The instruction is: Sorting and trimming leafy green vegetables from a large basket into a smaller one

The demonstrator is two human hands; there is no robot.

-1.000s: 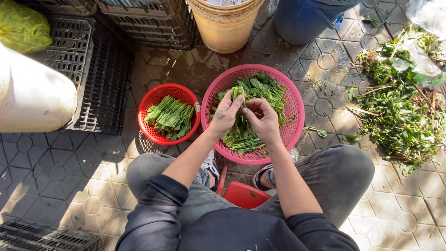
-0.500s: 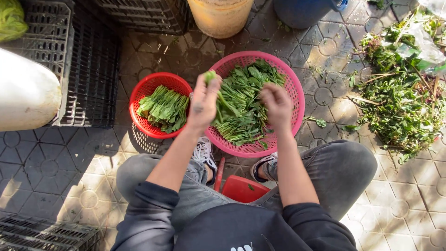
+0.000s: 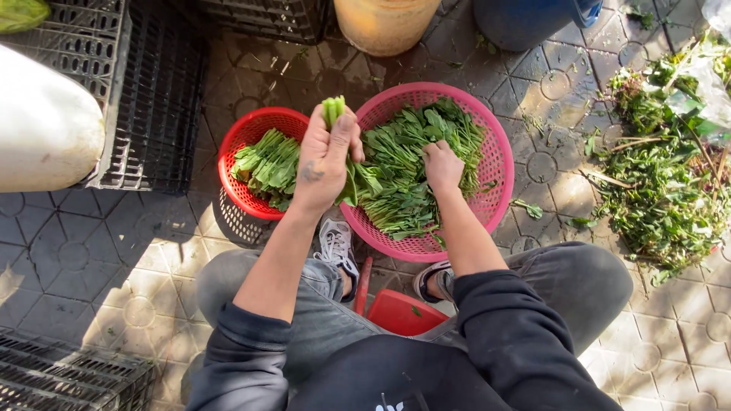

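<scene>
Head view, single frame: left hand (image 3: 326,164) raised and clenched round a small bunch of green stalks (image 3: 335,113), cut ends poking out above the thumb, leaves trailing below the palm toward the pink basket (image 3: 499,164). Right hand (image 3: 443,166) lies just right of that grip, down among the loose greens (image 3: 407,171) in the pink basket, fingers curled into the leaves; whether it has closed on a stalk cannot be told, the fingertips being buried. Just left of the grip, and lower, a red basket (image 3: 237,156) holds a tidy pile of sorted greens (image 3: 268,164); the two baskets touch or nearly touch beneath the raised wrist, contact hidden by the hand. Beyond the grip: a tan bucket (image 3: 384,23) and a blue container (image 3: 525,19), both cut off by the top edge. Far left: black plastic crates (image 3: 152,99) and a white sack-like object (image 3: 42,129), partly out of frame. Far right: a heap of discarded stems and leaves (image 3: 662,175) on the tiled floor (image 3: 91,259). Below the grip, a shoe (image 3: 337,243) and a red stool (image 3: 400,313), mostly covered by the legs
</scene>
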